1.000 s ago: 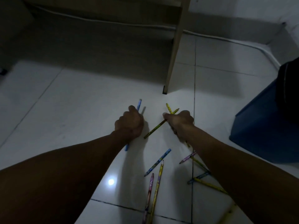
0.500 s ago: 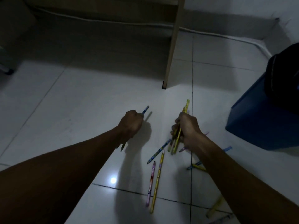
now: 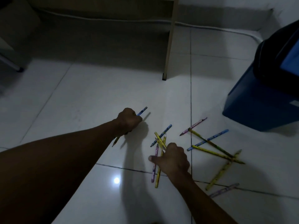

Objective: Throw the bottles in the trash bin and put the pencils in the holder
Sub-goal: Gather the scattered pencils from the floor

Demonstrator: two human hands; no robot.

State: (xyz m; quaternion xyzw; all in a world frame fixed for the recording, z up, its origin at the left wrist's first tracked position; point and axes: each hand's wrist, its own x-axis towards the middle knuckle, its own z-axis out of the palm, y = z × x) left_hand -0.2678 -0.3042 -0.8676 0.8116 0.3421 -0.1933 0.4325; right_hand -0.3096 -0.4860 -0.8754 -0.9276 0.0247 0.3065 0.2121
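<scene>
Pencils, thin and patterned, litter tile; left hand fists one, right hand fingers grip several.

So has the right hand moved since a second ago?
Yes. The right hand has pulled back toward the person, away from the wooden leg, now reaching the pink pencil near the tile seam.
</scene>
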